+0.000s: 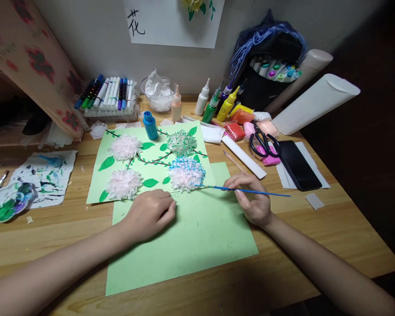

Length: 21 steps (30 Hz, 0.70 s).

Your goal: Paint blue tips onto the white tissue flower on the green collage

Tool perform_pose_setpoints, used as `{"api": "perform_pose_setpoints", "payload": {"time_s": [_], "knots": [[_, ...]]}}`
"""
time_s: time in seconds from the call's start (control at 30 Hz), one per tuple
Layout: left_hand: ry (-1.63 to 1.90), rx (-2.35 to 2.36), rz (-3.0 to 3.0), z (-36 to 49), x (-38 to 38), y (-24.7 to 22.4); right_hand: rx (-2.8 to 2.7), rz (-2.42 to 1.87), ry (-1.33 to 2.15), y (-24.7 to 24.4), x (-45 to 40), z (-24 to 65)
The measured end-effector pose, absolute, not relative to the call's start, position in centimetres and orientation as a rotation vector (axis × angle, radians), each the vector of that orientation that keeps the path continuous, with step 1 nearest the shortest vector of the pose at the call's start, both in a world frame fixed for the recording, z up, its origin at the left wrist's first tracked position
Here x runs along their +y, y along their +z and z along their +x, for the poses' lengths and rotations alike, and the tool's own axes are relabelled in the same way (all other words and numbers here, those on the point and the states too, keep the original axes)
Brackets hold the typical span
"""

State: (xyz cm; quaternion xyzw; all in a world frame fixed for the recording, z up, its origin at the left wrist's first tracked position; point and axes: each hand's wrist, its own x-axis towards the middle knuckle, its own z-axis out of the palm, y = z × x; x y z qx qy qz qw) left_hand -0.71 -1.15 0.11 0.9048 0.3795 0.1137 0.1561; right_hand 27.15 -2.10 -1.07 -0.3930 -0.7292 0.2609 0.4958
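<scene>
A thin blue paintbrush (266, 192) is pinched between the fingers of my right hand (253, 199). Its bristle tip touches the lower right side of a pale pink ruffled paper flower (182, 177), whose upper petals are tipped with blue. My left hand (153, 213) is curled into a loose fist on the lower edge of the light green artwork (95, 186). Above the blue-tipped flower is a green-tipped one (182, 144). Two pale pink flowers, an upper (125, 147) and a lower (124, 183), are on the left. Painted leaves and brown stems surround them.
An uncapped blue paint bottle (150, 126) stands on the artwork's top edge. A second green sheet (184, 254) lies underneath. Paint-smeared palette (9, 204) and stained tissue (46, 175) are at left; black scissors (265, 145), a phone (299, 166) and paint bottles (212, 107) at right.
</scene>
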Motion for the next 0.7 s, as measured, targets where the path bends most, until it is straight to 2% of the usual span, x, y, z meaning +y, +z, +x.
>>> {"api": "perform_pose_setpoints", "payload": {"time_s": [0.7], "knots": [[0.370, 1.074, 2.612, -0.70, -1.11, 0.19, -1.742, -0.980, 0.681, -0.66, -2.07, 27.10]]}}
